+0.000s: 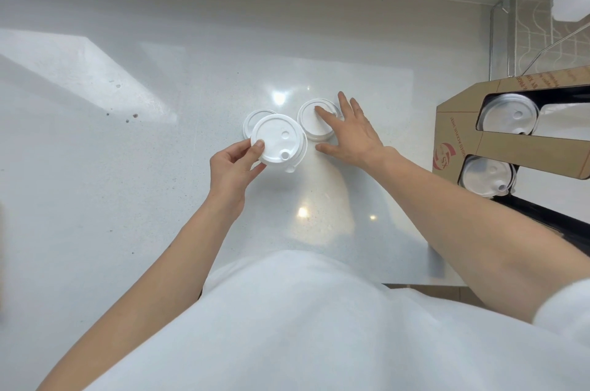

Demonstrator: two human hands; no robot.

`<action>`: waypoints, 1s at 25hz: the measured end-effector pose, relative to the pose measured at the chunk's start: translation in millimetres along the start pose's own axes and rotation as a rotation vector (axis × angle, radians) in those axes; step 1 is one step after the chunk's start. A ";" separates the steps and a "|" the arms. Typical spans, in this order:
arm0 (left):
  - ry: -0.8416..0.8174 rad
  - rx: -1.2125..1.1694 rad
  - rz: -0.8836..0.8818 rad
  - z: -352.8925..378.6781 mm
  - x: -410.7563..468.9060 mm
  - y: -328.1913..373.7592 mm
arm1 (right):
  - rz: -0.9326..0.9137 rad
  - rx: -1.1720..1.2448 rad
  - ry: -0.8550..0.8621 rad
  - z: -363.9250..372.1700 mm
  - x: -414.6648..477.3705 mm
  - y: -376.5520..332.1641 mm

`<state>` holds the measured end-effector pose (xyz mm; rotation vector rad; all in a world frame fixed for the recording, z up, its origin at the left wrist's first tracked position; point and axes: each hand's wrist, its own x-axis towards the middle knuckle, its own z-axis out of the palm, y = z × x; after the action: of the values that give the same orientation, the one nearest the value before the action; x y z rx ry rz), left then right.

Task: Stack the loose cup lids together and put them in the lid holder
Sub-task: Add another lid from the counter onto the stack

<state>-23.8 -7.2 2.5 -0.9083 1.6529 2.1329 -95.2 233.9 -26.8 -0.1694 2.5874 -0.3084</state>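
Note:
My left hand pinches the near-left rim of a white cup lid and holds it slightly above the counter. Behind it a second white lid lies flat, mostly covered. To the right a third white lid rests on the counter, and my right hand is spread over it, fingertips touching its top and thumb on the counter beside it. The brown cardboard-covered lid holder stands at the right, with stacked lids in its upper slot and lower slot.
The white speckled counter stretches left and toward me, with small dark specks at the left. A wall runs along the back. A wire rack and a white object stand at the upper right behind the holder.

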 end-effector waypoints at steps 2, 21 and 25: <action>0.021 0.005 -0.004 -1.6 0.6 0.5 | -0.011 -0.003 -0.002 2.3 -0.2 -1.9; 0.039 0.018 -0.029 -0.1 -0.4 -1.2 | 0.026 0.227 0.190 8.2 -4.3 -13.0; 0.034 0.025 -0.036 1.3 -0.1 -3.2 | 0.094 0.466 0.293 6.9 -25.5 -12.2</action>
<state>-22.3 -5.0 0.3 -0.9640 1.6633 2.0796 -69.1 225.4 -17.1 0.1772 2.7077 -0.9467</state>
